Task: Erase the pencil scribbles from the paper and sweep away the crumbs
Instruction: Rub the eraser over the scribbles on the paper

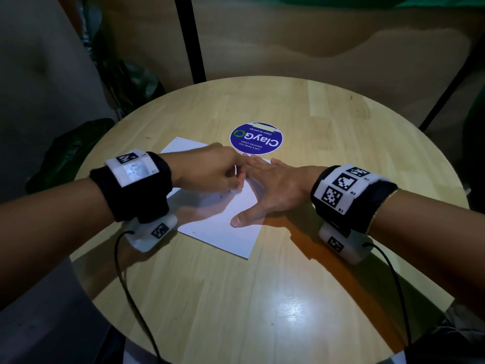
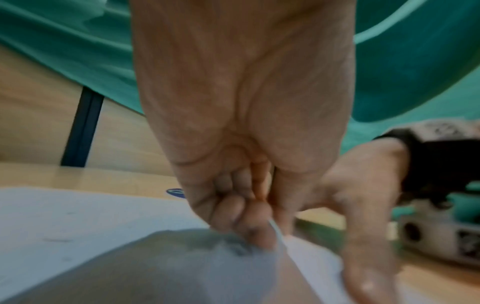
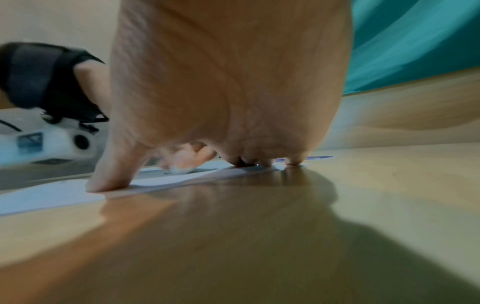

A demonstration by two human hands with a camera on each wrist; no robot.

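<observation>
A white sheet of paper (image 1: 223,232) lies on the round wooden table (image 1: 262,298), with a few faint pencil marks left on it. My left hand (image 1: 223,177) is curled over the paper's middle and pinches a small white eraser (image 1: 236,191) against the sheet; the eraser (image 3: 179,170) shows blurred under the fingers in the right wrist view. My right hand (image 1: 265,190) lies flat with spread fingers on the paper's right side, its thumb (image 1: 241,219) pressing near the right edge. In the left wrist view dark smudges (image 2: 239,250) sit under my curled fingers (image 2: 249,222).
A round blue "ClayGo" sticker (image 1: 256,138) is fixed to the table just beyond the paper. A black post (image 1: 190,38) stands behind the table, and dark plant leaves (image 1: 126,82) sit at the back left. Camera cables hang from both wrists towards the near edge.
</observation>
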